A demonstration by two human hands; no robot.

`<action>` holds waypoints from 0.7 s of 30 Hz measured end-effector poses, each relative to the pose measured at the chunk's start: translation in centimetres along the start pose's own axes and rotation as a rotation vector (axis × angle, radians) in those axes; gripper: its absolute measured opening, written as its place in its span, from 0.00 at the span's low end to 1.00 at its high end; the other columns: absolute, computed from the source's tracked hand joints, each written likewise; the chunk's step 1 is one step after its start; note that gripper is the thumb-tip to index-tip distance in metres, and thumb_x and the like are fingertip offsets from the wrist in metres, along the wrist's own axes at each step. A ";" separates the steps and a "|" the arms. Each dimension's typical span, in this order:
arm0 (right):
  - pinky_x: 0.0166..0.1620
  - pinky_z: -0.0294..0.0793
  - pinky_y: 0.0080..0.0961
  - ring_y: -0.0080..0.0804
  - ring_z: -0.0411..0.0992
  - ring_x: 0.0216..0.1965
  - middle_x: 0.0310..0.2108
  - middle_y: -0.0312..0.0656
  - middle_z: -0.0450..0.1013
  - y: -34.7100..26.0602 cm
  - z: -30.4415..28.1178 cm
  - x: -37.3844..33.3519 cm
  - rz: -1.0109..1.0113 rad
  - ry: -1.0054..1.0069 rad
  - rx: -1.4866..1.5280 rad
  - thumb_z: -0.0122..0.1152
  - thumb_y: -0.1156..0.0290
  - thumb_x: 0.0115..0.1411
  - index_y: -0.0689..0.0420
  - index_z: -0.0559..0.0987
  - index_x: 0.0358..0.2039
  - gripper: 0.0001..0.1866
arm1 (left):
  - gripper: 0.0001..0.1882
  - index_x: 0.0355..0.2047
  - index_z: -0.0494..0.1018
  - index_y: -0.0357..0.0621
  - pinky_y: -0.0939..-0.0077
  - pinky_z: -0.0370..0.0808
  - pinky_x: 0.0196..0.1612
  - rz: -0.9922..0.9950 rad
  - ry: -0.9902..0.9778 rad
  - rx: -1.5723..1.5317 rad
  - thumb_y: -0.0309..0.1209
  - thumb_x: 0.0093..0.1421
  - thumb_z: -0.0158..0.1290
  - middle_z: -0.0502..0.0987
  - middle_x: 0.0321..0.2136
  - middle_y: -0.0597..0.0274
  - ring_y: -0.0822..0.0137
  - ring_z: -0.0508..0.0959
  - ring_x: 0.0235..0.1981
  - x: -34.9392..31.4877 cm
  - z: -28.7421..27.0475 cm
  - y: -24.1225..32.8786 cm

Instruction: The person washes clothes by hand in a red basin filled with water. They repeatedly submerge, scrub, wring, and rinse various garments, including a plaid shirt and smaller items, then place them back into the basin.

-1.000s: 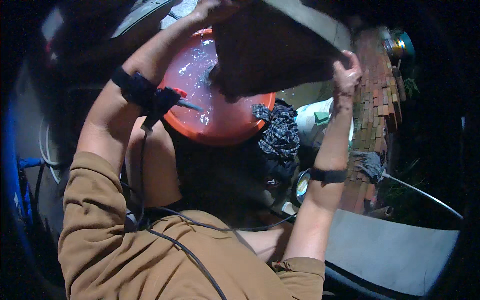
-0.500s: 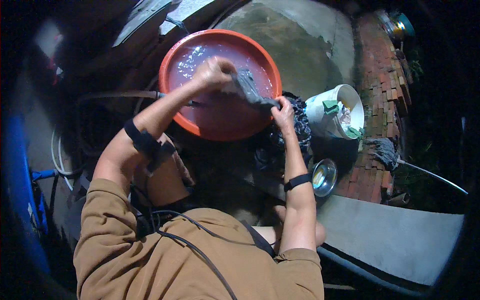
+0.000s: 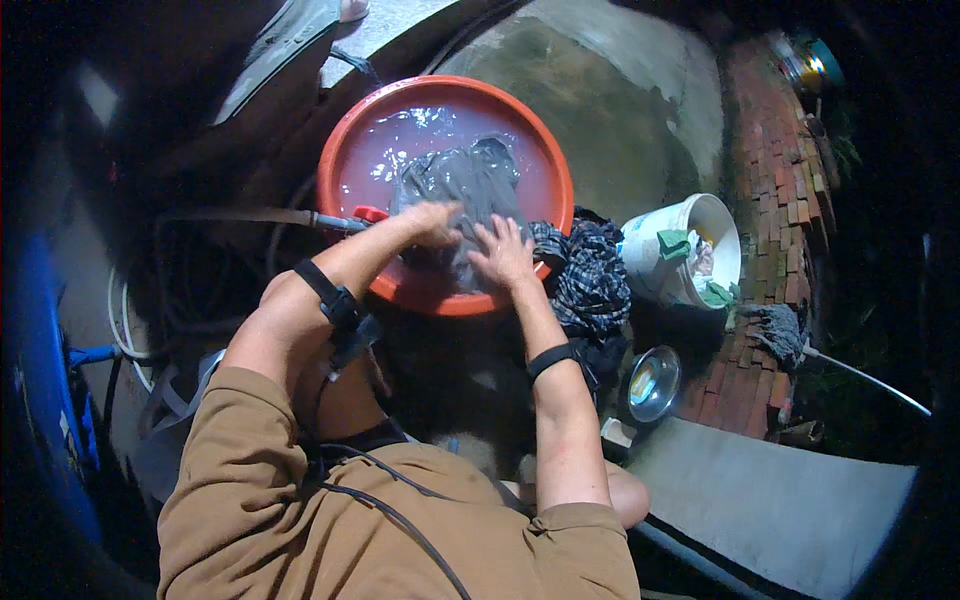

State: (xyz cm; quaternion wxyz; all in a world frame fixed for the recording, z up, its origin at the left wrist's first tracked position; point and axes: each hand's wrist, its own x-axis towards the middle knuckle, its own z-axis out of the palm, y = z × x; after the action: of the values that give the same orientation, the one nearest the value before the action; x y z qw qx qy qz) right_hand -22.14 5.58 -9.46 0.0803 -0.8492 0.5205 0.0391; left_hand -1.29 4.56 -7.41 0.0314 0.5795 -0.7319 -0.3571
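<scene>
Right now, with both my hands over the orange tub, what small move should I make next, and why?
Perhaps press the grey cloth down with your right hand: its fingers are spread over the cloth, which seems to bulge above the water.

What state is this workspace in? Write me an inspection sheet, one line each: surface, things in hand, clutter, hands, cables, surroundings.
Surface: concrete floor, with dark, wet-looking patches.
Things in hand: grey cloth, partly in cloudy water in the orange tub.
Clutter: dark checked cloth bunched at the tub's right rim; white bucket with green and pale cloths; metal bowl; mop.
Hands: left hand blurred, at the cloth, grip unclear; right hand on the cloth, fingers spread.
Cables: black cable across the brown shirt; a hose reaches the tub's left rim.
Surroundings: red brick strip at right; picture edges dark.
</scene>
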 end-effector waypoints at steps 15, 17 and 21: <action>0.57 0.66 0.46 0.44 0.69 0.55 0.50 0.48 0.73 -0.6 -1.5 2.1 0.017 -0.616 -0.051 0.58 0.54 0.49 0.48 0.78 0.49 0.26 | 0.18 0.42 0.80 0.53 0.57 0.75 0.49 0.096 -0.267 0.258 0.43 0.53 0.54 0.78 0.43 0.49 0.49 0.78 0.44 1.2 1.5 0.8; 0.52 0.73 0.34 0.42 0.75 0.48 0.43 0.49 0.77 1.6 -1.5 4.2 0.030 -0.669 0.115 0.58 0.57 0.47 0.50 0.84 0.37 0.18 | 0.17 0.40 0.80 0.51 0.56 0.75 0.48 0.216 -0.279 0.075 0.41 0.53 0.54 0.79 0.41 0.49 0.48 0.79 0.41 2.0 1.1 0.2; 0.49 0.74 0.43 0.51 0.74 0.46 0.48 0.55 0.74 3.4 -0.5 8.8 0.288 0.267 0.271 0.60 0.56 0.50 0.52 0.78 0.49 0.25 | 0.19 0.45 0.77 0.48 0.57 0.73 0.50 0.058 0.558 0.014 0.40 0.54 0.55 0.79 0.42 0.48 0.46 0.77 0.44 3.2 -0.3 -2.0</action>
State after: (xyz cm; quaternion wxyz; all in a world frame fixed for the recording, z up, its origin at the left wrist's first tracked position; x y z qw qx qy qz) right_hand -21.16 -3.77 -10.57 0.1179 -0.7454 0.6425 -0.1326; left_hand -0.54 1.43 -9.48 0.2376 0.6343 -0.7139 -0.1776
